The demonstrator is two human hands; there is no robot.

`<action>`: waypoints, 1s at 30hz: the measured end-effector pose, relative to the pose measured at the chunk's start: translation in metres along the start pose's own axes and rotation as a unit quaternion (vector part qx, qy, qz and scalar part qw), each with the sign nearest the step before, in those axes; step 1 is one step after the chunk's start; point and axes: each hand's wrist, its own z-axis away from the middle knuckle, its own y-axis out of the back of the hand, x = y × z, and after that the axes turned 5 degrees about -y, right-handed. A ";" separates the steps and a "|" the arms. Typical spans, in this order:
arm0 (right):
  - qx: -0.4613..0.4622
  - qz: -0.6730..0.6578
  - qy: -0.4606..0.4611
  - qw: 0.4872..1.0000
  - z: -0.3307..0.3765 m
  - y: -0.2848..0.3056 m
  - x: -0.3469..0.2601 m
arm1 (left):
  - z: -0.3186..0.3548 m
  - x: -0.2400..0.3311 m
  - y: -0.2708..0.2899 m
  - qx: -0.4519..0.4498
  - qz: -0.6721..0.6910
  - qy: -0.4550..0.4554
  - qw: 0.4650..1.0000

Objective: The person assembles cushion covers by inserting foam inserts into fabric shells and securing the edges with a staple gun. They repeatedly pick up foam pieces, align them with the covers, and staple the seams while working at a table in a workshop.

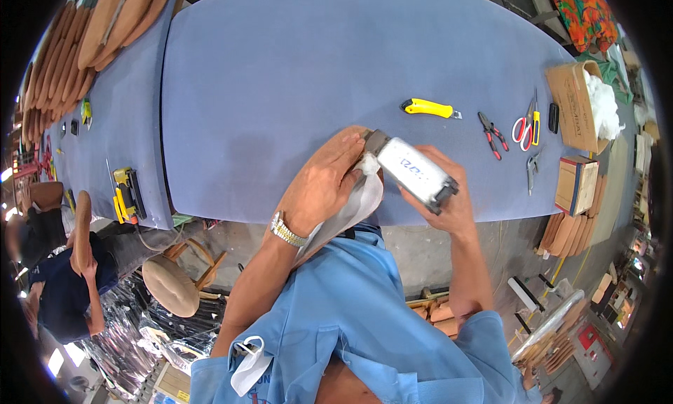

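A brown upholstered pad (324, 149) rests against the near edge of the blue table, its pale inner side turned partly up. My left hand (317, 191), with a watch at the wrist, presses down on it, fingers closed over its upper end. White stuffing (368, 165) pokes out beside those fingertips. My right hand (454, 199) is wrapped round a staple gun (413, 167) with a white body and dark ends. The gun's dark nose meets the pad's upper end near my left fingertips; whether it touches is hard to make out.
On the blue table (301, 60) lie a yellow utility knife (429, 109), pliers (493, 135), scissors (521, 132) and a yellow screwdriver (536, 127). A cardboard box (571, 109) of white stuffing stands right. Brown pads (59, 74) are stacked far left; a co-worker (63, 292) is at left.
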 end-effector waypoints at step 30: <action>0.034 -0.031 -0.107 0.993 0.029 -0.047 0.031 | -0.006 -0.007 0.005 0.008 0.038 -0.006 0.999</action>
